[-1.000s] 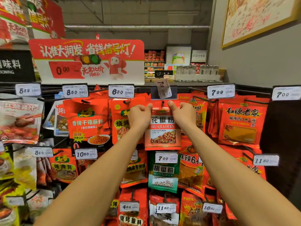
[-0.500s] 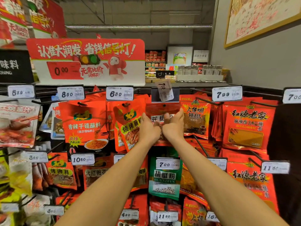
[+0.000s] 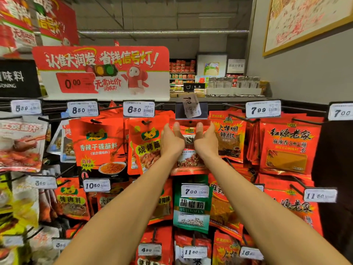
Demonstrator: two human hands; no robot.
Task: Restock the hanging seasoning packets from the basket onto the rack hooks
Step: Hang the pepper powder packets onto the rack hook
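Both hands have spread apart again since half a second ago, when they were bunched together over the packet's face, and now sit at its upper corners. The left hand (image 3: 170, 142) and right hand (image 3: 206, 140) each pinch a top corner of the red seasoning packet (image 3: 190, 159), thumbs in front, fingers curled behind. It hangs at the centre hook, just under the crooked price tag (image 3: 191, 105); whether the hole is fully on the hook cannot be told. To finish well, I judge it best to keep the top edge level, slide it straight back along the peg, and release both corners together.
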